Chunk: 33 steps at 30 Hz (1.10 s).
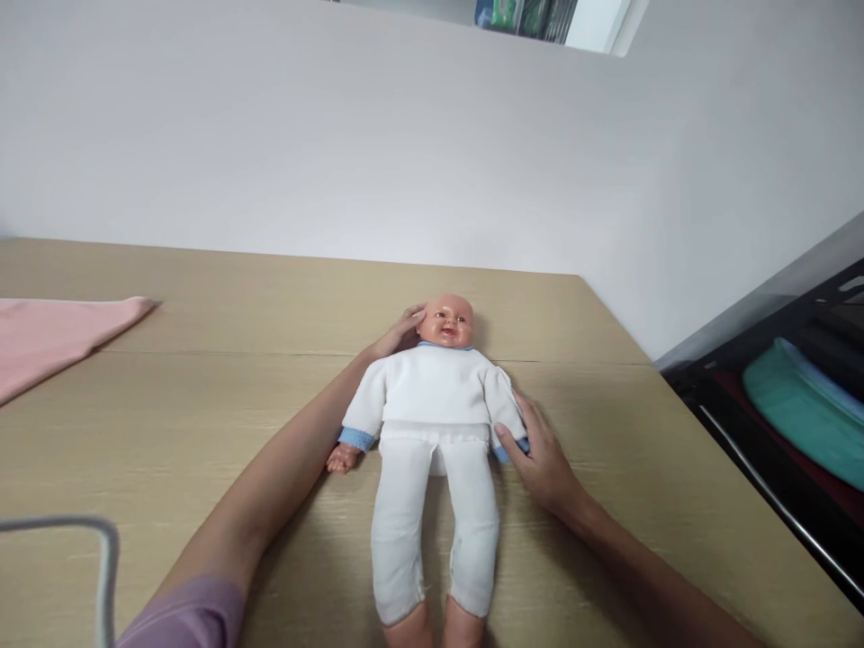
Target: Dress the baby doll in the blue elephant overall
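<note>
A baby doll (436, 387) lies on its back on the wooden table, its head toward the wall. It wears a white top and white trousers with blue cuffs and collar. My left hand (406, 328) is closed against the side of the doll's head, with part of the hand hidden behind it. Around the sleeve on the right side of the picture, near the blue cuff, my right hand (540, 454) is wrapped, thumb on top. The doll's feet run out of the bottom of the view.
Pink cloth (60, 337) lies on the table (202, 288) at the left. A grey curved tube or cable (101, 540) shows at lower left. Beyond the table's right edge stands a black rack or chair (762, 468) with a teal item (803, 409). A white wall (337, 135) closes the back.
</note>
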Motion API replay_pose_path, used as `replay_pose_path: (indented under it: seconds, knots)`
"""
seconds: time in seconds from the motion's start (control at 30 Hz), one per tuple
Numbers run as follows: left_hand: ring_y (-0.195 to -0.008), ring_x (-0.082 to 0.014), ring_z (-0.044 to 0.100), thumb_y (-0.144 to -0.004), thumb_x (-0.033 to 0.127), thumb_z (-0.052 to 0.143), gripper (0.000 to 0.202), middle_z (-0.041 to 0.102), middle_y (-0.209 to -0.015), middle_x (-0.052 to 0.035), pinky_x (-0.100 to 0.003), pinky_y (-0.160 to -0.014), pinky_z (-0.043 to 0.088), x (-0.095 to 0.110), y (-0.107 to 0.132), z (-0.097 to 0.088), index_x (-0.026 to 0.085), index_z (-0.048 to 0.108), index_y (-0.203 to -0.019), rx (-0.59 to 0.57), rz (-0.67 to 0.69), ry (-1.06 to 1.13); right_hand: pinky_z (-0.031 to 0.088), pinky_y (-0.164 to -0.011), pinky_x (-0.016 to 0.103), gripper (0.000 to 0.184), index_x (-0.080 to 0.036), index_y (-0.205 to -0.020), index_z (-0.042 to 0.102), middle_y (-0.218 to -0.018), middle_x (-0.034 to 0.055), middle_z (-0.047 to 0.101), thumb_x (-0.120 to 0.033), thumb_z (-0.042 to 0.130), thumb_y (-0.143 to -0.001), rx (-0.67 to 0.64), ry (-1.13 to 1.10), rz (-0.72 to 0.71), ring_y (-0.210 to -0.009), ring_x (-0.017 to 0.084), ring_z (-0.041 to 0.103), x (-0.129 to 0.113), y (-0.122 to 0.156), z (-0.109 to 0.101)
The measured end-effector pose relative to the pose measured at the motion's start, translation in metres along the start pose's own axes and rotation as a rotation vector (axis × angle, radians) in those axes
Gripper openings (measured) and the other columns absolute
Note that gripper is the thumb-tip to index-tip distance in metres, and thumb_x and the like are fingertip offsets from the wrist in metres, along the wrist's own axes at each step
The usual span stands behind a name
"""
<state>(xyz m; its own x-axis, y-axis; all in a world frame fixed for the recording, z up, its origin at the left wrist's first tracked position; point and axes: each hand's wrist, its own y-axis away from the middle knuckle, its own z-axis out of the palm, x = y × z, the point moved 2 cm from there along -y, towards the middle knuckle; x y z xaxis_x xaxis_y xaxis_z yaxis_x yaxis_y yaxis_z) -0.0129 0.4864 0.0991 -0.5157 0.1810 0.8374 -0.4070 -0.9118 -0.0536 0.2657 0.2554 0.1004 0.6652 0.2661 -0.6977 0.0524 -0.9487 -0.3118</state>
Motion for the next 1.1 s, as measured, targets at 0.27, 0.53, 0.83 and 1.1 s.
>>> replay_pose_path:
  seconds: [0.27, 0.53, 0.83, 1.1]
  knots:
    - [-0.157, -0.0514, 0.050, -0.065, 0.036, 0.108, 0.122, 0.062, -0.160, -0.0177, -0.068, -0.132, 0.036, 0.009, 0.002, -0.005, 0.033, 0.045, -0.169, -0.125, 0.077, -0.281, 0.046, -0.127, 0.060, 0.058, -0.024, -0.163, 0.052, -0.159, 0.0181, 0.064, -0.046, 0.059, -0.109, -0.012, -0.023, -0.009, -0.148, 0.037, 0.060, -0.003, -0.002, -0.002]
    - [-0.162, -0.0527, 0.041, -0.063, 0.046, 0.107, 0.127, 0.046, -0.175, -0.0224, -0.069, -0.132, 0.037, 0.011, -0.001, -0.001, 0.026, 0.041, -0.170, -0.138, 0.122, -0.470, 0.048, -0.126, 0.062, 0.059, -0.021, -0.163, 0.051, -0.158, 0.0202, 0.065, -0.047, 0.059, -0.111, -0.001, 0.029, -0.052, -0.147, 0.037, 0.062, 0.003, -0.002, 0.000]
    - [-0.160, -0.0516, 0.045, -0.059, 0.059, 0.105, 0.130, 0.050, -0.171, -0.0228, -0.069, -0.131, 0.038, 0.007, -0.008, -0.010, 0.025, 0.042, -0.168, -0.110, 0.138, -0.566, 0.051, -0.123, 0.062, 0.058, -0.024, -0.163, 0.051, -0.155, 0.0190, 0.067, -0.047, 0.060, -0.110, 0.014, 0.034, -0.074, -0.144, 0.037, 0.064, 0.007, -0.002, 0.001]
    - [-0.161, -0.0508, 0.043, -0.061, 0.060, 0.104, 0.127, 0.048, -0.172, -0.0221, -0.070, -0.132, 0.036, 0.005, -0.008, -0.012, 0.027, 0.040, -0.166, -0.110, 0.137, -0.555, 0.052, -0.122, 0.062, 0.056, -0.022, -0.159, 0.053, -0.152, 0.0195, 0.068, -0.047, 0.060, -0.110, 0.015, 0.035, -0.083, -0.142, 0.037, 0.064, 0.007, -0.004, 0.000]
